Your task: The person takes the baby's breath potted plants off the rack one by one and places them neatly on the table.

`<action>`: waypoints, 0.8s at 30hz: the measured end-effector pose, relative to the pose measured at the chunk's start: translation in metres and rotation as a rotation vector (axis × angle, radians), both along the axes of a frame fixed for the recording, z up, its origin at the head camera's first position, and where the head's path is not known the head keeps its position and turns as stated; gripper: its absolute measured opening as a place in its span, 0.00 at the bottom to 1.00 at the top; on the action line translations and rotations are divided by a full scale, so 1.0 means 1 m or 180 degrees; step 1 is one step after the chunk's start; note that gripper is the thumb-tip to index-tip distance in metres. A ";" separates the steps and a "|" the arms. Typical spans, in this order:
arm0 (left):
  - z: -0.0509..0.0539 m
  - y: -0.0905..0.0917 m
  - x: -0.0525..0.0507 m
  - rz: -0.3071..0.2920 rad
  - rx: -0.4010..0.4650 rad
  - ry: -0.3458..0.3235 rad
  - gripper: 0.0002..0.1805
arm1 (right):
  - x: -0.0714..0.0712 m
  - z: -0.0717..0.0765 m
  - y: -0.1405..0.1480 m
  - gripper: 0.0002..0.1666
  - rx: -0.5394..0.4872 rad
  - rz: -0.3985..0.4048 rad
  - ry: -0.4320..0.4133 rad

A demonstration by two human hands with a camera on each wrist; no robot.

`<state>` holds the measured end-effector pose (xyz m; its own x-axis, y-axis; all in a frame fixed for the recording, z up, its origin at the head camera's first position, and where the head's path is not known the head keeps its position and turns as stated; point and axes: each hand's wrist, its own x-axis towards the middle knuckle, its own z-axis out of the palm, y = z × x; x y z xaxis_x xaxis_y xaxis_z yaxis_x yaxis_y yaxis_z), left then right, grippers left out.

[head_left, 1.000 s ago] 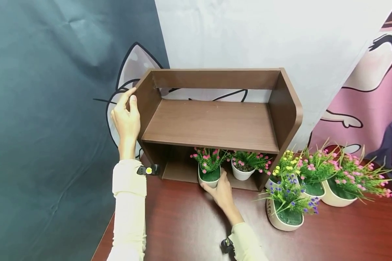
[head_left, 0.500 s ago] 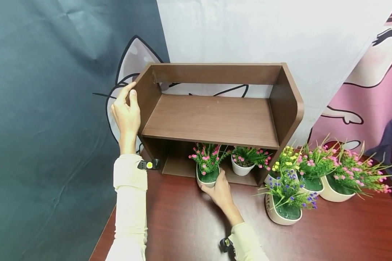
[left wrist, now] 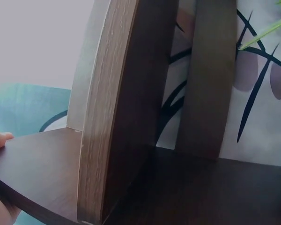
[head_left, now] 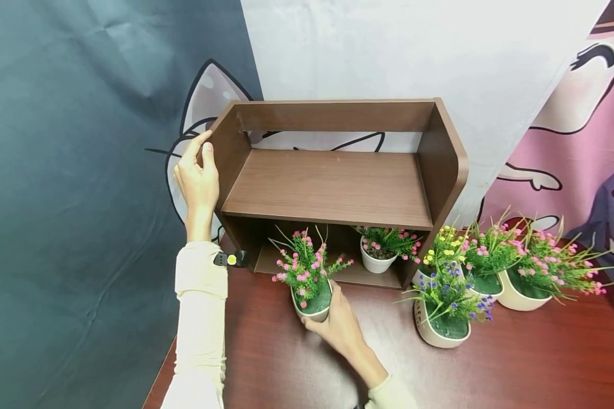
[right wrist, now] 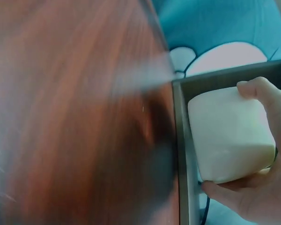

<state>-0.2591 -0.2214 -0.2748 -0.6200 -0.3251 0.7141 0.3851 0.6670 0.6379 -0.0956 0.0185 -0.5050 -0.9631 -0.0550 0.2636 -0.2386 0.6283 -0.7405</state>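
Note:
My right hand (head_left: 340,326) grips an oval white pot of artificial pink flowers (head_left: 309,284) by its near right side. The pot is in front of the lower opening of a brown two-tier wooden shelf (head_left: 332,187). In the right wrist view, thumb and fingers span the pot's smooth white wall (right wrist: 232,136). My left hand (head_left: 196,182) holds the edge of the shelf's left side panel. In the left wrist view, its thumb (left wrist: 1,138) and fingers lie on opposite faces of that panel; most of the hand is out of that view.
A round white pot with pink flowers (head_left: 377,258) stands on the lower tier's right side. Right of the shelf, several potted flowers stand on the red-brown table (head_left: 266,346), including a blue-flowered pot (head_left: 442,329) nearest the front. Printed cloths hang behind and at the left.
My right hand has drawn the pink flower pot out of the lower tier, toward me and slightly left. The left hand keeps its hold on the side panel.

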 end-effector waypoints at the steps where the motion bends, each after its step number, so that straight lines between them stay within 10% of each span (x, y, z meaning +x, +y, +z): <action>1: 0.000 0.000 0.000 0.0001 -0.0004 0.0007 0.17 | 0.005 0.001 0.000 0.57 -0.0011 0.0036 0.0015; 24: -0.001 0.005 -0.002 -0.0053 0.0010 -0.0009 0.16 | 0.096 -0.012 0.074 0.58 0.0357 -0.0266 0.0107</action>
<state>-0.2613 -0.2160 -0.2759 -0.6272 -0.3169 0.7115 0.3943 0.6586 0.6409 0.0005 0.0923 -0.5167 -0.9562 -0.0059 0.2926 -0.2055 0.7254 -0.6569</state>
